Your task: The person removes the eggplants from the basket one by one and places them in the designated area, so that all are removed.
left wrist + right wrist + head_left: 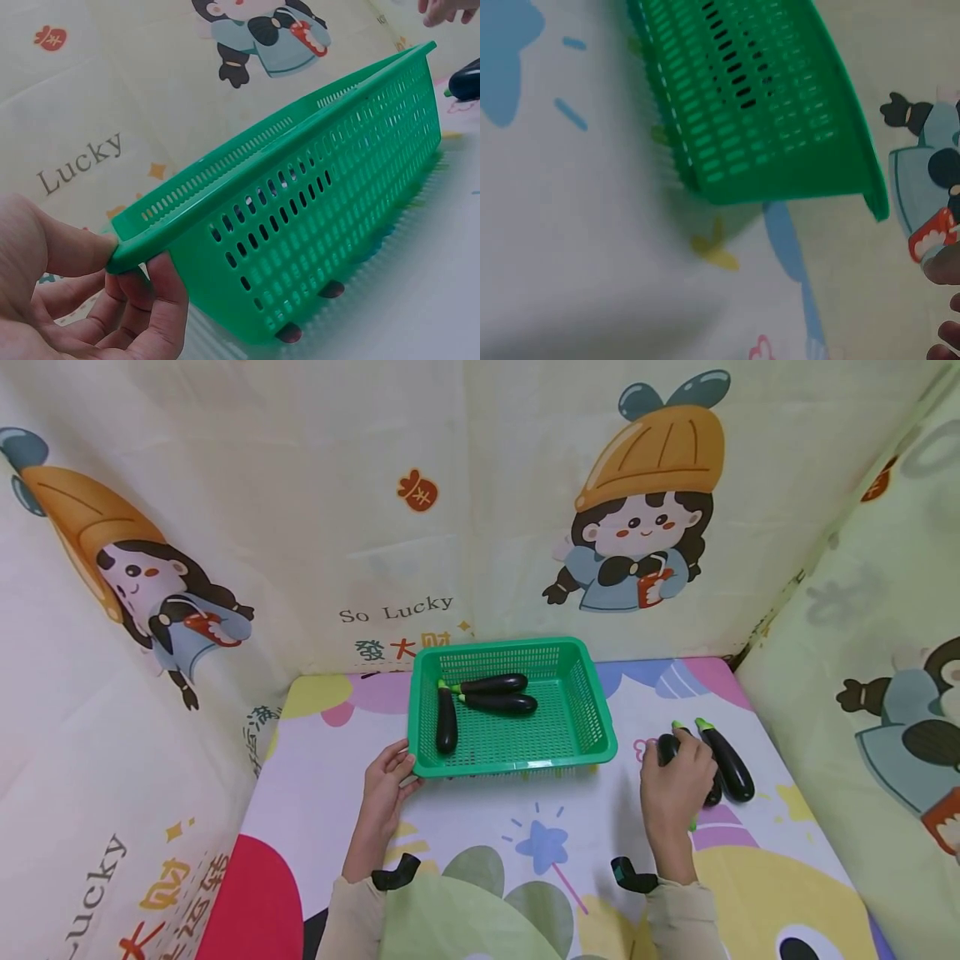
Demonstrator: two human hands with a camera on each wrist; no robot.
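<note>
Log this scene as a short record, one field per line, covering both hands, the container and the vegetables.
Container: green perforated basket
Contents: three dark eggplants, in the left part of the basket
Left hand: pinches the basket's rim at its near left corner
Right hand: just above the loose eggplants, fingers apart from them in the left wrist view
Loose eggplants: right of the basket; exact count hidden by the hand
Surface: printed cloth
Backdrop: cream sheet with cartoon figures

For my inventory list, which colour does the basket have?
The basket is green; the head view shows it best.
</note>
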